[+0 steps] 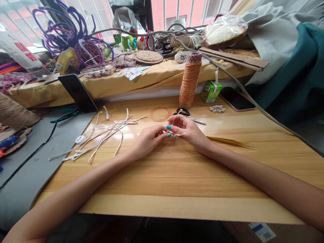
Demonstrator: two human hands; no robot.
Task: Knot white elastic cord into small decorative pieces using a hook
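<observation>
Over the middle of the wooden table (157,182), my left hand (152,136) and my right hand (188,133) meet at the fingertips. Both are closed in a pinch on a thin white cord (180,134), whose ends stick out above and to the right of the fingers. How the cord runs between the fingertips is partly hidden. Just behind my right hand lie scissors (197,120) with black handles. A coil of thin orange cord (160,114) rests beyond my fingers. Gold tweezers (227,141) lie beside my right wrist. Left of my left hand are several loose white cords (101,136).
A tall spool of orange cord (190,82) stands at the back, near a green drink carton (212,91), a phone (237,98) and a small pile of white knotted pieces (217,108). Another phone (78,92) leans upright at the left. Craft supplies crowd the ledge (157,76). A grey cable (238,82) crosses the right.
</observation>
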